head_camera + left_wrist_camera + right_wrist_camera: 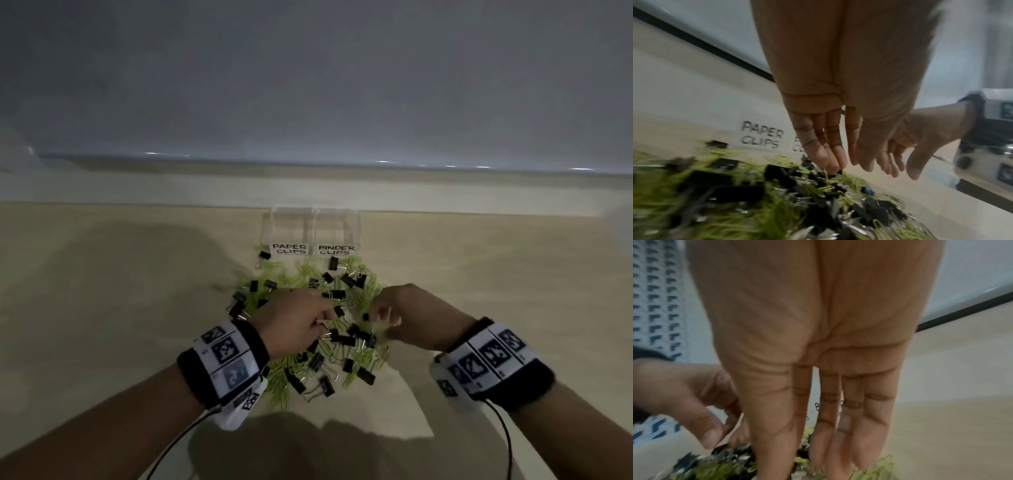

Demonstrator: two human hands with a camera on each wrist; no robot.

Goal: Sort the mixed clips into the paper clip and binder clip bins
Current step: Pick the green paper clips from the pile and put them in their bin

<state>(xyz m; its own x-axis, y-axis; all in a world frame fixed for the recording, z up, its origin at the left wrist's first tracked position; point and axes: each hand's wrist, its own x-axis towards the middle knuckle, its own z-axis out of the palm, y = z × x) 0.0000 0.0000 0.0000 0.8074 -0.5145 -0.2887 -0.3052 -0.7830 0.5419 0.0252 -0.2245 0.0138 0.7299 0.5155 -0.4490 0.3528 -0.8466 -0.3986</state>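
Note:
A mixed pile lies on the beige table: green paper clips and black binder clips. Behind it stand two clear bins, the left one labelled paper clips and the right one labelled binder clips. My left hand reaches down into the pile's middle. Its fingers are straight, with the tips touching a black clip. My right hand hovers at the pile's right side. Its fingers point straight down, tips among green paper clips. Neither hand plainly holds anything.
The table ends at a low ledge and a grey wall just behind the bins. A single binder clip lies left of the paper clip label. Both wrists wear marker bands with cables.

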